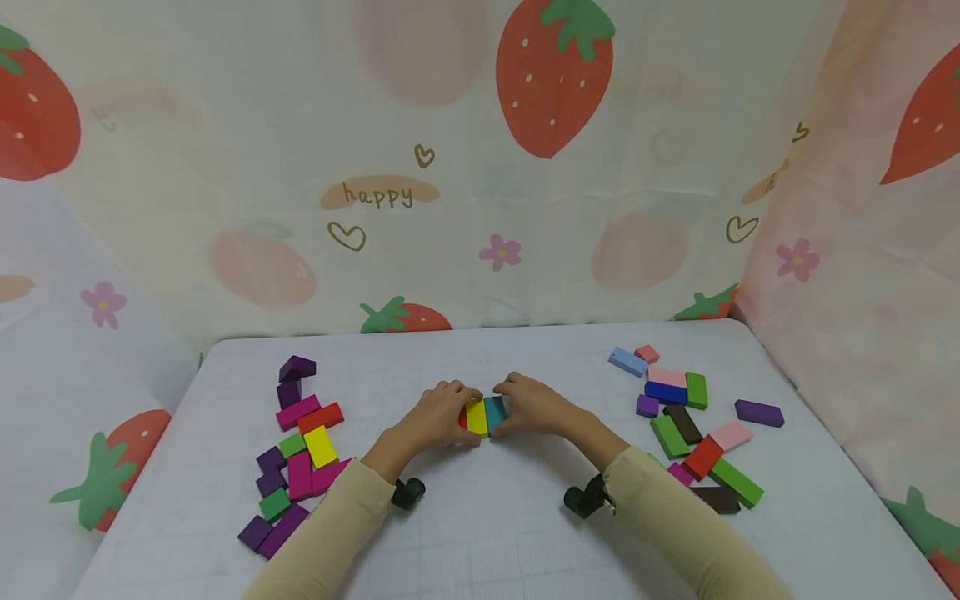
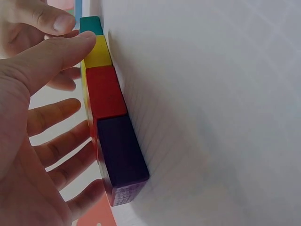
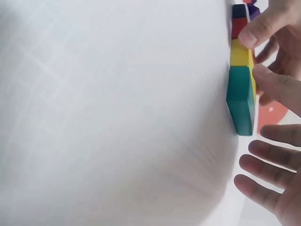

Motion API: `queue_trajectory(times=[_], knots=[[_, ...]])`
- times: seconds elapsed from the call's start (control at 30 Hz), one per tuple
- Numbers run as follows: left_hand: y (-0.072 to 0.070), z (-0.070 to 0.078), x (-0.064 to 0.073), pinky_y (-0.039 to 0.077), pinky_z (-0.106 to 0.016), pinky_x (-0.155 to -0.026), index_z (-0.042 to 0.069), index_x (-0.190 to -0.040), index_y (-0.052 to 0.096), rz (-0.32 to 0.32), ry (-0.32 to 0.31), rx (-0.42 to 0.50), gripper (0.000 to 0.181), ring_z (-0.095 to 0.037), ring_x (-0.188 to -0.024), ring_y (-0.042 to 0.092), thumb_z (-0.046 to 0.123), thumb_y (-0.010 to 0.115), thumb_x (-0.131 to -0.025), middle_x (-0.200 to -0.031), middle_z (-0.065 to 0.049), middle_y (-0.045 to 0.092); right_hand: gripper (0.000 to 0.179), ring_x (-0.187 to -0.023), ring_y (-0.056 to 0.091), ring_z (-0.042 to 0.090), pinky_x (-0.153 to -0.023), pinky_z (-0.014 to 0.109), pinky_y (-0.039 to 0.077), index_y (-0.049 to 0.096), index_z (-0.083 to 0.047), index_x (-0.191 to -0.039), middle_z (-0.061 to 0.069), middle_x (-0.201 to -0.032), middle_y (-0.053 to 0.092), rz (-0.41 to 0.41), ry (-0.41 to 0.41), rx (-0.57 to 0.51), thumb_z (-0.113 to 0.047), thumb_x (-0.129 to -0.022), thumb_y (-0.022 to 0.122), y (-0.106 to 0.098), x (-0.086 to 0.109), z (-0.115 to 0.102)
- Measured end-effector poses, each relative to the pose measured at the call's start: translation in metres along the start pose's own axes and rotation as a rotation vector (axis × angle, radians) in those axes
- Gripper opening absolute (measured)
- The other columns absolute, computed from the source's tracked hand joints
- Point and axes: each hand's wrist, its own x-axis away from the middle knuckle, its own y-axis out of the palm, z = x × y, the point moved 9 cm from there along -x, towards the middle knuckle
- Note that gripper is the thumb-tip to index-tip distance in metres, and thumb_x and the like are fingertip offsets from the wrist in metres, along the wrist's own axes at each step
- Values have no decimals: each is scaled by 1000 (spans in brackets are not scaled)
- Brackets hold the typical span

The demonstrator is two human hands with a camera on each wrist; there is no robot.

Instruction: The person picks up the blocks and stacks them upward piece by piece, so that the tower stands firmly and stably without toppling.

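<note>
A short row of wooden blocks lies on the table between the hands: dark purple [image 2: 123,150], red [image 2: 107,92], yellow [image 1: 476,418] and teal [image 1: 495,414], side by side. My left hand [image 1: 437,414] grips the row, its thumb against the yellow block's near side and its fingers along the far side; in the head view it hides the purple block and most of the red. My right hand [image 1: 534,406] is around the teal end. Its thumb tip is at the teal and yellow seam, while its other fingers [image 3: 265,172] are spread apart from the block.
Left of the hands lies a loose group of purple, magenta, green, red and yellow blocks [image 1: 300,473]. On the right is another scattered group, with green, red, pink, blue and dark brown blocks [image 1: 703,458]. A strawberry-print curtain [image 1: 480,167] stands behind the white table [image 1: 487,533].
</note>
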Motion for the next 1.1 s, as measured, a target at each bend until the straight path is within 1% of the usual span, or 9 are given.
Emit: queue_trajectory(times=[0.23, 0.33, 0.47, 0.57, 0.67, 0.83, 0.9, 0.97, 1.1], knots=[[-2, 2, 2, 43, -48, -101, 13, -132, 57, 6, 0, 5, 62, -28, -113, 49, 34, 81, -79, -126, -11, 57, 66, -110, 58, 24, -101, 40, 50, 59, -8, -131, 12, -125, 60, 24, 22, -15, -42, -78, 80, -10, 4, 13], [-3, 1, 2, 43, -48, -102, 13, -133, 57, 4, -12, 7, 63, -28, -114, 49, 34, 80, -79, -128, -11, 57, 64, -112, 57, 25, -101, 42, 50, 59, -7, -132, 13, -127, 59, 37, 38, -35, -41, -81, 77, -19, 7, 20], [-3, -4, 3, 44, -47, -102, 15, -134, 56, -1, -41, 4, 63, -27, -116, 48, 35, 80, -79, -130, -10, 56, 61, -115, 57, 29, -101, 45, 49, 57, -5, -133, 15, -128, 59, 56, 61, -70, -40, -85, 73, -34, 11, 36], [-5, -9, 6, 45, -46, -100, 15, -134, 56, 1, -56, 14, 64, -27, -117, 48, 35, 80, -78, -130, -10, 56, 58, -115, 57, 33, -99, 47, 50, 57, -2, -133, 18, -125, 59, 89, 80, -86, -37, -88, 70, -46, 13, 52], [-7, -13, 10, 45, -46, -99, 14, -136, 55, 8, -63, 36, 66, -28, -118, 47, 35, 80, -79, -132, -11, 55, 56, -113, 57, 36, -96, 49, 49, 57, 1, -131, 21, -122, 60, 141, 103, -83, -34, -90, 68, -58, 17, 72], [-10, -21, 14, 48, -45, -98, 13, -137, 54, 29, -81, 81, 66, -27, -117, 47, 38, 78, -81, -134, -11, 54, 49, -106, 59, 39, -90, 50, 50, 59, 6, -126, 26, -115, 61, 249, 167, -30, -27, -91, 66, -81, 28, 109], [-11, -24, 16, 50, -45, -98, 12, -137, 54, 39, -93, 103, 65, -26, -117, 48, 38, 77, -81, -133, -11, 54, 48, -104, 61, 40, -90, 50, 51, 59, 7, -125, 27, -113, 62, 276, 210, 9, -26, -91, 66, -88, 34, 125], [-12, -27, 19, 50, -45, -100, 11, -136, 55, 52, -107, 122, 65, -26, -117, 48, 37, 77, -81, -133, -11, 54, 46, -104, 61, 41, -90, 51, 50, 59, 9, -124, 28, -113, 62, 286, 258, 47, -24, -92, 64, -93, 39, 139], [-14, -32, 25, 49, -46, -102, 9, -135, 56, 80, -135, 143, 63, -27, -119, 50, 36, 77, -82, -133, -13, 54, 45, -113, 56, 45, -96, 54, 48, 58, 10, -125, 31, -123, 58, 270, 374, 63, -21, -92, 61, -96, 51, 164]])
